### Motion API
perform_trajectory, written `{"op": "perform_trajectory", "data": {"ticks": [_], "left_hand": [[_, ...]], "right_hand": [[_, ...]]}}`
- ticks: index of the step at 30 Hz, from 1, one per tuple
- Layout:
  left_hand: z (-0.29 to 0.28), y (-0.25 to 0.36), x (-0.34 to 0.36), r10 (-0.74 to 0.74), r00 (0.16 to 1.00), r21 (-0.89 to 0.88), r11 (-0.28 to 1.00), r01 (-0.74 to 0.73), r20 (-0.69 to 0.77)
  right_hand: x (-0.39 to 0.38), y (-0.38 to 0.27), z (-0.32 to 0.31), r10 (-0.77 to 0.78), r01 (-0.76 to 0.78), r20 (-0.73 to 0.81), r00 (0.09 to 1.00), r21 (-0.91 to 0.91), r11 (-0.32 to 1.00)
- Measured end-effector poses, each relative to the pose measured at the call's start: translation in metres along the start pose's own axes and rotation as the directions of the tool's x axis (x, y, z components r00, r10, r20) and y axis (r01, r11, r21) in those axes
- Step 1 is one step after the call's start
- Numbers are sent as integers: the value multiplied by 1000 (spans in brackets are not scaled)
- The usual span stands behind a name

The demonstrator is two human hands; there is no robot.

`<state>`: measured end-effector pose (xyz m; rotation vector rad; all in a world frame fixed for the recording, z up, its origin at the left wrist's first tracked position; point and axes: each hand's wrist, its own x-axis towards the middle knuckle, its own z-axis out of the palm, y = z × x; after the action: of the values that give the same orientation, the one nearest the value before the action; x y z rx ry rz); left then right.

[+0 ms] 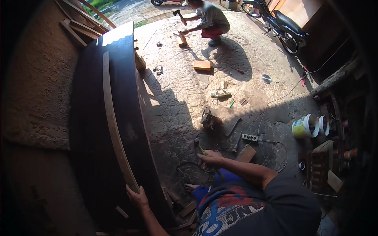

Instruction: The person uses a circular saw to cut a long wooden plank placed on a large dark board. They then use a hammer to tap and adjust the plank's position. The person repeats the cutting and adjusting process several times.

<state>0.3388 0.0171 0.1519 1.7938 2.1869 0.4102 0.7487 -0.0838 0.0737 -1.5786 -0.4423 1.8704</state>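
A long, thin wooden strip [111, 114] lies lengthwise on a dark tabletop [88, 129] at my left. Near the strip's close end my left hand [137, 197] is closed around it. In front of my body my right hand [210, 159] grips a hammer [201, 150] by its handle, away from the tabletop. The hammer's head points up and to the left. A small wood offcut [122, 212] rests on the dark surface beside my left hand.
Ahead, a squatting person [214, 19] holds a hatchet [178, 15] over a wood block [182, 40]. A wooden block [202, 65], a saw blade [266, 79], a power strip [249, 137] with its cord and several tools lie on the floor. Buckets [305, 126] and a motorbike [281, 25] stand right.
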Motion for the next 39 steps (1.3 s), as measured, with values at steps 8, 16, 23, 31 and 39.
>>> {"op": "perform_trajectory", "data": {"ticks": [8,16,23,31,39], "left_hand": [[54,-34,84,3,1000,45,999,-2,-20],[74,-21,101,-162,985,86,984,157,62],[73,-36,118,-278,951,66,960,271,139],[71,-27,166,-170,983,112,980,162,70],[64,42,250,-137,979,90,988,124,150]], "right_hand": [[-48,85,-208,315,-322,-531,786,83,943],[-85,143,-303,406,-472,-640,652,76,879],[-15,90,-294,410,-404,-622,667,161,900],[85,-24,-224,266,-354,-607,749,-28,935],[99,-72,-168,16,-440,-796,605,-317,840]]}}
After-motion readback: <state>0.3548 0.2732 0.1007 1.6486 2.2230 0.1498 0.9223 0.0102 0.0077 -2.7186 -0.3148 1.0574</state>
